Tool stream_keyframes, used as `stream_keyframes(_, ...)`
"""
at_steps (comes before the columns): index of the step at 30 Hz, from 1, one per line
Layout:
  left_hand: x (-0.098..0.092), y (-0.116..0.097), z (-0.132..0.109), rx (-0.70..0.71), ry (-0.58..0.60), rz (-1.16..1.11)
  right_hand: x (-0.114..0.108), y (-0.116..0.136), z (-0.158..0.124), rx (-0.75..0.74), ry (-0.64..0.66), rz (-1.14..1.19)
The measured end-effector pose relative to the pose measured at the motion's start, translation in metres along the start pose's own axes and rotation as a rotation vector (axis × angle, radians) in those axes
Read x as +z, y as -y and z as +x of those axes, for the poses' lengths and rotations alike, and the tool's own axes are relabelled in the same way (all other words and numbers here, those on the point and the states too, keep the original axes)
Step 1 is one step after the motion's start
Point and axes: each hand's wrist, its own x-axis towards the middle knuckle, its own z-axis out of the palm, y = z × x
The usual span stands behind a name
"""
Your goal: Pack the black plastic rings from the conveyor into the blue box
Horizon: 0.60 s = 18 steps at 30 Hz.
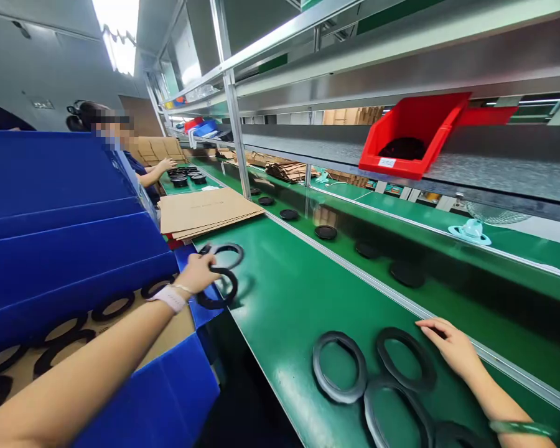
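Holding two black rubber rings (220, 274) in a loose bunch, left hand (196, 274) sits over the near-left edge of the green bench (280, 298); fingers curled shut around the rims, one ring standing up behind the knuckles, the other hanging below and forward of them. Rings tilted, neither lying flat. Bench surface directly beneath and to the right of the grip.

Right hand (452, 345) lies palm-down and flat on the bench, fingers spread and extended, holding nothing; fingertips touch the right rim of the nearest laid ring (405, 359). That ring lies flat, apart from a second flat ring (338, 367) to its left, and its near rim meets a third (396, 414) toward the lower edge of view; a fourth is partly cut off at the frame bottom.

Key relation: the laid group lies to the right of and nearer the body than the left hand's grip, well apart from it across bare green bench. Right hand is the nearer by far, already in contact.

Left of the left forearm, blue corrugated bin (65, 249) holds more rings (114, 306) lying flat on a brown sheet. Beyond it a stack of cardboard sheets (205, 211). Black discs (325, 232) spaced along the conveyor strip behind the bench. Red bin (410, 134) on the shelf above. Another person (121, 143) works farther up the line, hands at a separate cluster of black parts
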Motion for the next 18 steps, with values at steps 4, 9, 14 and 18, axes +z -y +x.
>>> stream_keyframes(4,0.047,-0.107,-0.013,0.262,0.249,0.092,-0.001,0.0,-0.001,-0.063,0.038,0.05)
stream_keyframes(9,0.078,-0.212,-0.03,0.49,0.37,0.152,0.0,-0.002,-0.002,-0.102,0.07,0.073)
stream_keyframes(14,0.091,-0.28,-0.057,0.692,0.402,0.139,-0.003,-0.004,0.0,-0.084,0.102,0.095)
stream_keyframes(18,0.095,-0.308,-0.078,0.836,0.415,0.1,-0.011,-0.015,-0.002,-0.046,0.102,0.077)
